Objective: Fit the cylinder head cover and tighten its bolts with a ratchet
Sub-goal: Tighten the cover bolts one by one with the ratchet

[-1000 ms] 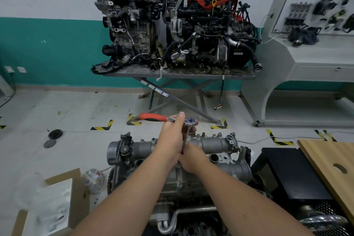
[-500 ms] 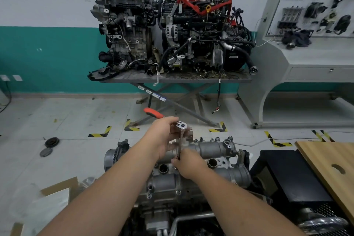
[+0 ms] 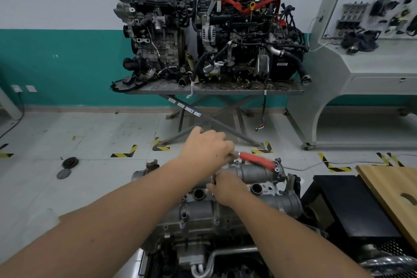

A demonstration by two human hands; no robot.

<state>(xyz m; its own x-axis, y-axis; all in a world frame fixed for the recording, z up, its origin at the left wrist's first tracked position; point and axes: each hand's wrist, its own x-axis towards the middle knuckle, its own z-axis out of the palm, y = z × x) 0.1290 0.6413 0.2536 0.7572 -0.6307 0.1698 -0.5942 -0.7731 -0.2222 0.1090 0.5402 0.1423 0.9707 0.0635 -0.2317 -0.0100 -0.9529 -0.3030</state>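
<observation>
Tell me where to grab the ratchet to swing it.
Grip the ratchet by its red handle, coming from above on the right. The handle juts out free over the cylinder head cover, while the left hand covers the head end.

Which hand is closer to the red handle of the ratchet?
The left hand. It grips the ratchet at the head end, just left of the red handle. The right hand is lower, on the cylinder head cover, below the handle.
</observation>
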